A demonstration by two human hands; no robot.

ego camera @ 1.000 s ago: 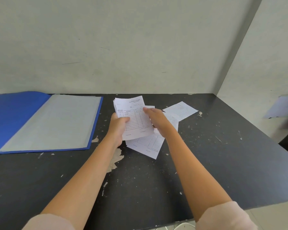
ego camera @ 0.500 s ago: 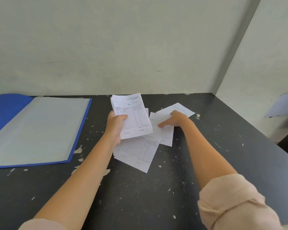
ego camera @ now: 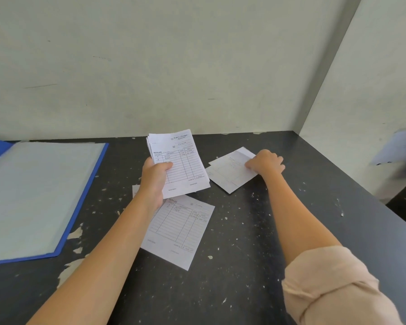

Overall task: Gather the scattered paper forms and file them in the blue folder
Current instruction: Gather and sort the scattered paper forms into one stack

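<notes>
My left hand [ego camera: 154, 181] holds a stack of white printed forms [ego camera: 181, 160] upright above the black table. One form [ego camera: 181, 228] lies flat under my left wrist, close to me. Two overlapping forms [ego camera: 230, 172] lie face down to the right, and my right hand [ego camera: 265, 163] presses its fingers on their far right corner. The blue folder [ego camera: 40, 195] lies open at the left, its pale inner sheet facing up.
The black table [ego camera: 244, 266] has chipped paint spots and ends at a right edge [ego camera: 361, 191]. Grey walls stand close behind and to the right. A blurred pale sheet [ego camera: 396, 146] hangs on the right wall.
My right hand let go of the stack and reached right onto the two overlapping forms, which slid right. My left hand keeps the stack. The view shifted right.
</notes>
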